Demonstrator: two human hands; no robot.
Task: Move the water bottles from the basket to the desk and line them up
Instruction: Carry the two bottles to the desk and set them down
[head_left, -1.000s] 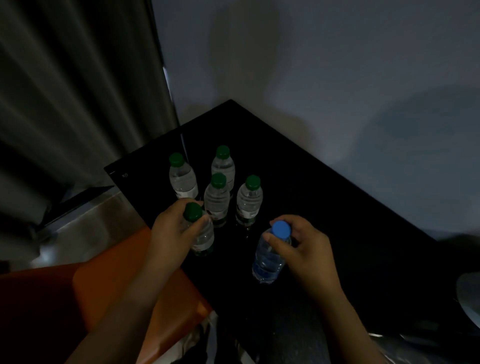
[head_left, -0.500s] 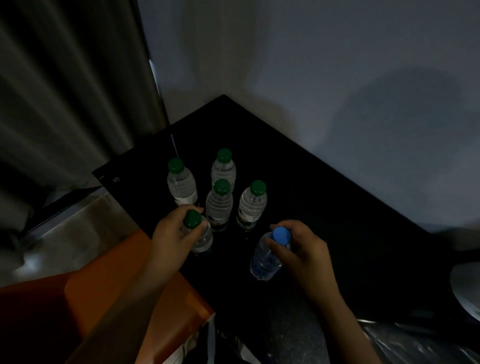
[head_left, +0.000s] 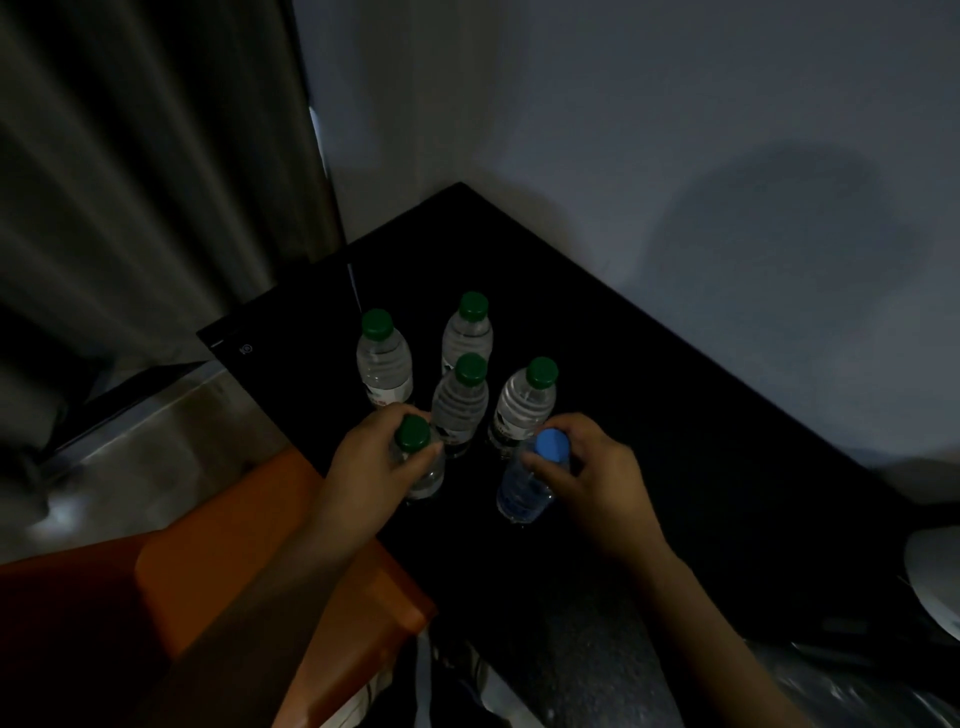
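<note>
— Hands?
— The left hand (head_left: 371, 462) grips a green-capped bottle (head_left: 427, 475) at the neck; the right hand (head_left: 597, 478) grips the blue-capped bottle (head_left: 522, 496).
— Position?
— Both on the black table (head_left: 675, 441), apparently upright in the dim light. The four other bottles (head_left: 460, 410) stand just behind.

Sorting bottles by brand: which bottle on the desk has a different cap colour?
The blue-capped bottle gripped by the right hand; the other five have green caps.

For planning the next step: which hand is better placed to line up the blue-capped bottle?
Probably the right hand: it grips the blue-capped bottle; the left hand holds a green-capped bottle.
</note>
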